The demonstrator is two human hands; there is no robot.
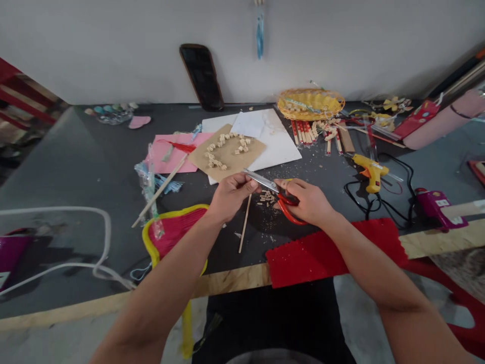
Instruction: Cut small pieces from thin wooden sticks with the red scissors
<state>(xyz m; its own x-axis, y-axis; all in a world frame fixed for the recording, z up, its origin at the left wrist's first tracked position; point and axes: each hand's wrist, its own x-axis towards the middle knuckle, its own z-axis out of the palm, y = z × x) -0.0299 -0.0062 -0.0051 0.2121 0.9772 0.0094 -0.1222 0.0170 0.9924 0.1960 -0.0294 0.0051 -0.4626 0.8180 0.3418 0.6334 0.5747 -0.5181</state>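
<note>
Right grip (307,201): clamped on the red handles of the scissors (288,216)
Left grip (233,192): thumb and fingertips close together by the blade tips; whether they pinch anything I cannot tell
Scissors: between the two grips, above the worktop (87,167), blades pointing left
Thin stick (245,225): just below the left grip, slanting toward the near edge
Cut bits (267,198): scattered below the blades
Red cloth (303,258): on the near edge, under the right forearm
Yellow-edged piece (172,230): beside the left forearm, partly covered by it
Brown card (227,154): beyond the left grip, overlapping a white board (286,146) and pink sheet (185,166)
Pale clusters (209,157): in a curve on the brown card
Yellow glue gun (373,174): right of the right grip, near black cord (366,206)
Red-ended sticks (302,132): in front of a yellow basket (314,117)
Phone (202,76): leaning against the wall (113,50)
</note>
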